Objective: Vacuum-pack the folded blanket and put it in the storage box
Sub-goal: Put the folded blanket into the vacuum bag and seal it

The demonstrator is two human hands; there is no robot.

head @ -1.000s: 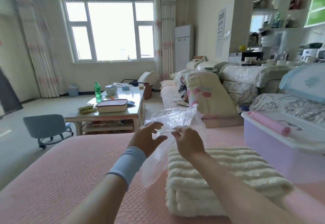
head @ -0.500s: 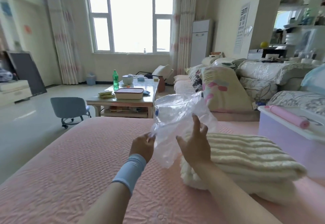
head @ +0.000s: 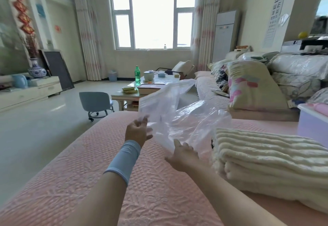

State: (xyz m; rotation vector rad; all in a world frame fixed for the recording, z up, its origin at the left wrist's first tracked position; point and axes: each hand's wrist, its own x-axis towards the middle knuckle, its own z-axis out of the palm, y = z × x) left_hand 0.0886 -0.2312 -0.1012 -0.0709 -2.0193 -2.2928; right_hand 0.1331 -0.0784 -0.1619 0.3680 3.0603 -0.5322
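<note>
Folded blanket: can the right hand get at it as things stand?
Probably yes. The right hand is just beside the folded blanket, nothing solid between them; only the plastic bag, gripped by the left hand, hangs against it. Whether it grips the bag is unclear.

Left hand (head: 137,131) high, fingers (head: 144,120) curled — right hand (head: 184,156) lower, spread.

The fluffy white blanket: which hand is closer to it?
Right. The right hand is just left of the blanket, at the plastic bag's lower edge. The left hand is farther off, gripping the bag's left side.
</note>
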